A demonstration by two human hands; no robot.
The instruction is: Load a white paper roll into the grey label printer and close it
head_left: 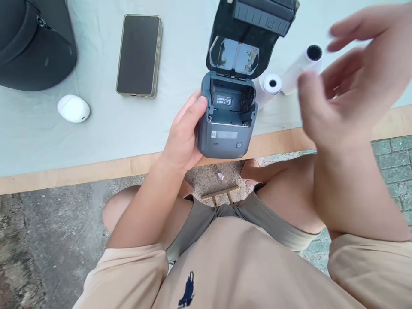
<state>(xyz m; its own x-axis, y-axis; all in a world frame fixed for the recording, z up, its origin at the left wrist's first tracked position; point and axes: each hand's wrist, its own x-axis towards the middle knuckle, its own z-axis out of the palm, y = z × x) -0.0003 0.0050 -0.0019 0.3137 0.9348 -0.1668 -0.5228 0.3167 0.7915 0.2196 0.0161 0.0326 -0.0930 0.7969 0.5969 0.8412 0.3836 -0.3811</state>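
Note:
My left hand [185, 133] is closed around the left side of a dark blue-grey portable label printer [227, 136], its thumb on the upper edge. The printer's black lid [238, 53] is swung up, and the paper bay inside shows no roll. A power button and a pale label are on its front. My right hand [350, 77], a little blurred, is raised over the right of the table, thumb and fingers apart, with nothing visible in it. Just left of it are a white paper roll [304, 68] with a dark core and a second white roll [268, 88], partly behind the printer.
A smartphone [138, 56] with a dark screen lies left of the printer. Farther left are a small white rounded case [73, 108] and a black zipped bag [35, 47]. The cloth-covered table [106, 137] ends in a wooden front edge above my knees.

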